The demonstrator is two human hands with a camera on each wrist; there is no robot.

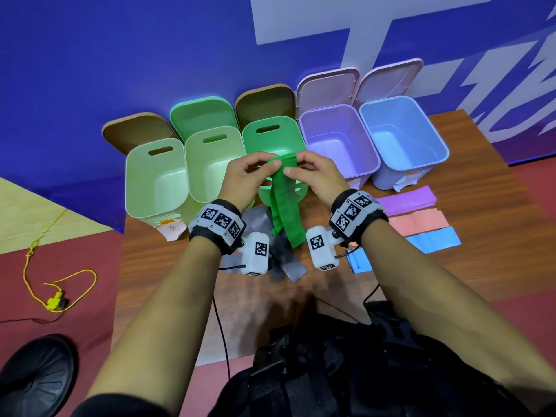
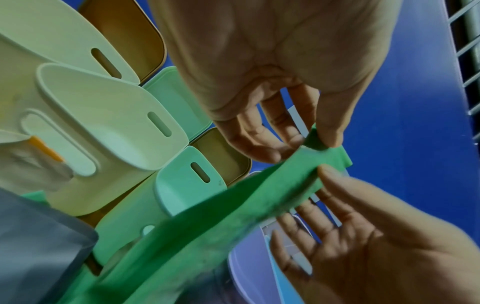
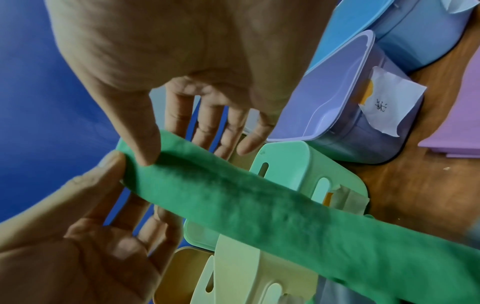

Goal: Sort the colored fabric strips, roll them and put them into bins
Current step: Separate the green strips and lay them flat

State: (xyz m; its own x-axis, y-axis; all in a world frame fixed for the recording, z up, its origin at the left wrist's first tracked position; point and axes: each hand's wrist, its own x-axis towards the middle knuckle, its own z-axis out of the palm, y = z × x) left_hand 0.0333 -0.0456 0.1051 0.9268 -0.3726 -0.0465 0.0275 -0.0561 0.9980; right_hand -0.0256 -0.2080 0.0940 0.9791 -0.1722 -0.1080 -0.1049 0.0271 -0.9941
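Observation:
A green fabric strip [image 1: 285, 212] hangs in the air in front of the green bin [image 1: 272, 136]. My left hand [image 1: 272, 165] and right hand [image 1: 293, 167] pinch its top end side by side, thumbs toward me. In the left wrist view the left hand [image 2: 311, 144] pinches the strip [image 2: 221, 222] between thumb and fingers. The right wrist view shows the right hand [image 3: 168, 152] doing the same on the strip [image 3: 259, 209]. The strip's lower end dangles over grey strips [image 1: 290, 267] on the table.
Five open bins stand in a row: pale green [image 1: 156, 179], yellow-green [image 1: 210, 164], green, purple [image 1: 337, 139], blue [image 1: 403, 130]. Purple [image 1: 406, 200], pink [image 1: 418, 221] and blue [image 1: 433, 239] strips lie at the right. The wooden table [image 1: 481, 266] ends close at left and right.

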